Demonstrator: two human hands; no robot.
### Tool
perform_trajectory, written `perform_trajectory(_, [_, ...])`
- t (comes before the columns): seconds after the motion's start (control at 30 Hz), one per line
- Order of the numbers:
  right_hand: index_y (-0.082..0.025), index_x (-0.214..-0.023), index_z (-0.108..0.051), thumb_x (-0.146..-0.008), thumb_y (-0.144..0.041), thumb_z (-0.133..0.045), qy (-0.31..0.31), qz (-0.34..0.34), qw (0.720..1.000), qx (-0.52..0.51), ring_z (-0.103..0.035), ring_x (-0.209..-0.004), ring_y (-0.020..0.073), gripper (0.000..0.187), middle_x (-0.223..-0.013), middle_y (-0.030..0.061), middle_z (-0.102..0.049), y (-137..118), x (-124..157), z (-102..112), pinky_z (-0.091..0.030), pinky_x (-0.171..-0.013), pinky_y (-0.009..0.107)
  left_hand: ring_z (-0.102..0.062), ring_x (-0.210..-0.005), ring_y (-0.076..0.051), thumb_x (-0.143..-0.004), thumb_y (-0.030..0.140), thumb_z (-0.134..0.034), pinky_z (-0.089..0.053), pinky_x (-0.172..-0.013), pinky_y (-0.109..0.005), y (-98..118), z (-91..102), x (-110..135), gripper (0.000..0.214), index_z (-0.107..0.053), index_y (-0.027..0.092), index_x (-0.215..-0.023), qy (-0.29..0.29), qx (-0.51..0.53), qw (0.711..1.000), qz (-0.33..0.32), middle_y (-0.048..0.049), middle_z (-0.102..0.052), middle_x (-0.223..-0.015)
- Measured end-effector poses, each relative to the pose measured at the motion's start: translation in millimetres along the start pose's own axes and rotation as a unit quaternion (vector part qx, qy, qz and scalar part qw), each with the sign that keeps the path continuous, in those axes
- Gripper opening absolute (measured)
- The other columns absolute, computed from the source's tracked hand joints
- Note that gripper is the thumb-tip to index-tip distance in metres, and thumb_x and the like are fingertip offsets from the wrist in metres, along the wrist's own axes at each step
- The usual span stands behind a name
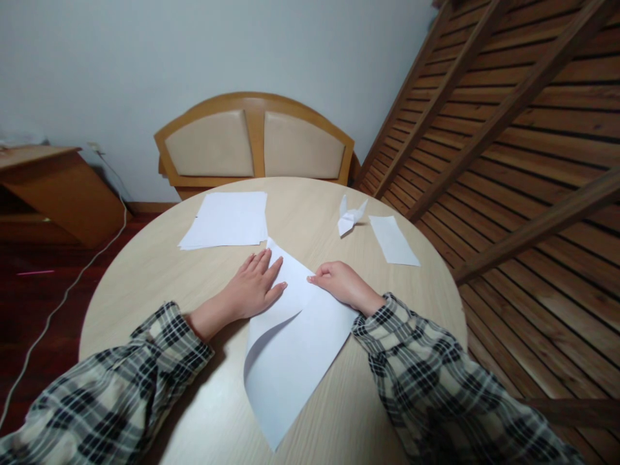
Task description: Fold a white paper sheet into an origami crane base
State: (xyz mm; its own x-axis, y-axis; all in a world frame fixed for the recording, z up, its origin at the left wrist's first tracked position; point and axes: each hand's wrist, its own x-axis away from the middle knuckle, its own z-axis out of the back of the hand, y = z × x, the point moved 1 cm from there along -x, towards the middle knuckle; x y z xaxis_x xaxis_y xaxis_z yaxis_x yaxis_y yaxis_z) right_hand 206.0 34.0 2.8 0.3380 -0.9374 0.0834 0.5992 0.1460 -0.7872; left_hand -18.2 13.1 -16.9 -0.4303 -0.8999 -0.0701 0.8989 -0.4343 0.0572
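Sheet of paper [310,358] lies in front of me near the middle of the round counter [165,278], partly folded over. As far as I can judge, one fold is under way: a flap is turned over on the upper part and lies fairly flat there, while lower down it lifts in a loose, rounded curl along the left side. That bend has no sharp crease yet, so what is left of this fold looks to be pressing the curled stretch flat.

The sheet's long axis runs nearly straight away from me. One pointed corner aims back towards me, and the narrow far corner points at the stack of paper [227,219], right by its near corner.

My left hand [252,289] is spread palm down, its fingers resting on the flap near the far corner, gripping nothing. My right hand [339,282] is curled in, thumb and fingertips pinching the sheet's upper right edge.

Beyond my right hand stands a small folded paper figure [347,221] with two raised points, and just beside it lies a paper strip [394,241].
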Motion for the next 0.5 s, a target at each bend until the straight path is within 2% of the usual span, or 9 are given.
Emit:
perform_trajectory(0.2, [-0.013,-0.068,-0.066,-0.079,-0.035,-0.063,-0.007,-0.003,1.0,-0.014,-0.048,-0.059,0.0119,0.024,-0.065,0.0028,-0.059,-1.5,1.6,-0.1,-0.032,-0.05,0.023,-0.024,-0.144,-0.037,-0.095,0.058,-0.031,-0.016,-0.114,-0.057,-2.6,2.4,2.5,0.067,-0.04,0.016,-0.146,0.014,-0.004,1.0,0.019,-0.0206,-0.031,-0.155])
perform_trajectory(0.33, [-0.014,-0.066,-0.065,-0.079,-0.034,-0.064,-0.003,-0.001,1.0,-0.01,-0.046,-0.057,0.0113,0.024,-0.063,0.0015,-0.057,-1.6,1.3,0.4,-0.031,-0.051,0.023,-0.03,-0.141,-0.036,-0.094,0.058,-0.035,-0.02,-0.113,-0.056,0.6,4.4,2.0,0.07,-0.041,0.008,-0.142,0.043,0.003,0.998,0.043,-0.0243,-0.037,-0.15])
perform_trajectory(0.43, [-0.013,-0.066,-0.063,-0.08,-0.032,-0.064,-0.008,-0.002,1.0,-0.007,-0.045,-0.057,0.0106,0.024,-0.062,0.0006,-0.055,-1.9,1.2,0.2,-0.03,-0.051,0.023,-0.04,-0.135,-0.035,-0.095,0.049,-0.039,-0.029,-0.111,-0.052,-1.0,6.4,-3.8,0.06,-0.047,0.005,-0.134,0.074,0.038,0.994,0.068,-0.0254,-0.047,-0.143])
perform_trajectory(0.5, [-0.014,-0.067,-0.062,-0.082,-0.031,-0.063,-0.008,0.016,1.0,-0.004,-0.045,-0.057,0.0104,0.023,-0.062,-0.0001,-0.055,-3.8,2.3,-0.5,-0.03,-0.052,0.023,-0.047,-0.129,-0.034,-0.094,0.043,-0.043,-0.034,-0.108,-0.049,-7.1,7.6,-10.4,0.053,-0.049,0.006,-0.131,0.117,0.089,0.985,0.087,-0.0248,-0.052,-0.137])
